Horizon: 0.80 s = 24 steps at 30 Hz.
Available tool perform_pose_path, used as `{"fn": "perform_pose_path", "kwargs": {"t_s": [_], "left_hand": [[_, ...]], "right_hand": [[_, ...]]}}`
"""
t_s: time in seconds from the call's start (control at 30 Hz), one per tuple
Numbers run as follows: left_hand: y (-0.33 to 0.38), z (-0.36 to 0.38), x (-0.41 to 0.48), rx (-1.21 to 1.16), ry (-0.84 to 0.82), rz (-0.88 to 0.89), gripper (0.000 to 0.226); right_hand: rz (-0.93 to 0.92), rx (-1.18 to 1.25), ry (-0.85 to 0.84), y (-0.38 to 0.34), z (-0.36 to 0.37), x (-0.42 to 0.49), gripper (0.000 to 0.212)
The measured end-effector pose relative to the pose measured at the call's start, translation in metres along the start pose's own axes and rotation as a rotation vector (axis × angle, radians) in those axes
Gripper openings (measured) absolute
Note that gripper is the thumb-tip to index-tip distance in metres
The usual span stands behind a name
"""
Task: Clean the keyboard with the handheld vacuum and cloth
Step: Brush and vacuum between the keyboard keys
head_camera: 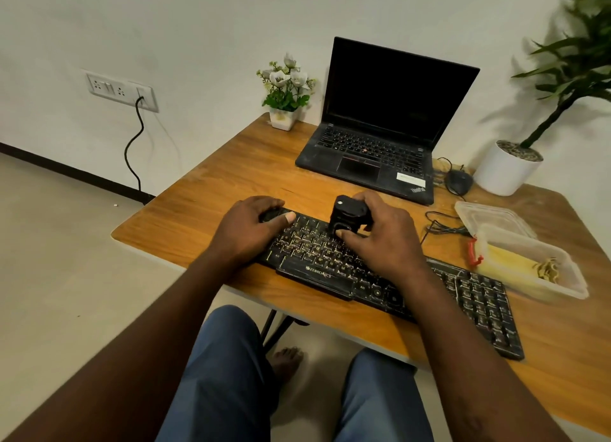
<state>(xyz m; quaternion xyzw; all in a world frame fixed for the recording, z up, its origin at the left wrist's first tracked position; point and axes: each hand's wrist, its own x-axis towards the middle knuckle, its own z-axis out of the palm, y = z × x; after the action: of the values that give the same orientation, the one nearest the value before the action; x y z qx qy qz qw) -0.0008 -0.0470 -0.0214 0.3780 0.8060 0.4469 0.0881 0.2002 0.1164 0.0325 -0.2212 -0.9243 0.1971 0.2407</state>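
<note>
Keyboard (310, 250): black, lies slantwise on the wooden surface (231, 177) near its front edge; the wrist rest reads "ZEBRONICS", and the keys carry pale legends too small to read.
Handheld vacuum (347, 213): small, black, upright on the key rows left of the keyboard's middle.
Right hand (380, 236): wrapped round the vacuum, fingers curled behind it and thumb across its lower front.
Left hand (248, 230): fingers curled over the keyboard's far left corner, thumb laid along the keys.
Cloth (506, 263): yellow, folded inside a clear plastic tub (575, 288) just right of the keyboard.
Laptop (373, 144): open behind the keyboard, screen dark, "ThinkPad" on its palm rest beside a white sticker that cannot be read.
Mouse (458, 181): black, corded, right of the laptop.
Flower pot (286, 117): white, left of the laptop.
</note>
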Motion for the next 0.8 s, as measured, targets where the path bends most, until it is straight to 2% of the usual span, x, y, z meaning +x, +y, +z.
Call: {"fn": "perform_pose_path", "kwargs": {"t_s": [0.13,0.2,0.3,0.43,0.63,0.8], "left_hand": [[0.005,0.001,-0.010,0.321,-0.060,0.122,0.081],[0.008,0.005,-0.015,0.436,-0.034,0.217,0.085],[0.014,0.007,-0.024,0.524,0.045,0.370,0.084],[0.017,0.009,-0.028,0.567,0.014,0.493,0.087],[0.018,0.008,-0.030,0.636,-0.075,0.533,0.098],[0.018,0.007,-0.028,0.665,-0.103,0.512,0.105]], "right_hand": [[0.095,0.035,0.015,0.020,-0.024,-0.016,0.054],[0.158,0.054,0.030,0.030,-0.036,-0.024,0.054],[0.197,0.068,0.045,0.038,-0.046,-0.030,0.054],[0.153,0.075,0.043,0.029,-0.031,-0.021,0.055],[0.047,0.059,0.019,0.008,-0.003,0.008,0.055],[0.108,0.093,0.001,0.015,-0.015,0.025,0.061]]}}
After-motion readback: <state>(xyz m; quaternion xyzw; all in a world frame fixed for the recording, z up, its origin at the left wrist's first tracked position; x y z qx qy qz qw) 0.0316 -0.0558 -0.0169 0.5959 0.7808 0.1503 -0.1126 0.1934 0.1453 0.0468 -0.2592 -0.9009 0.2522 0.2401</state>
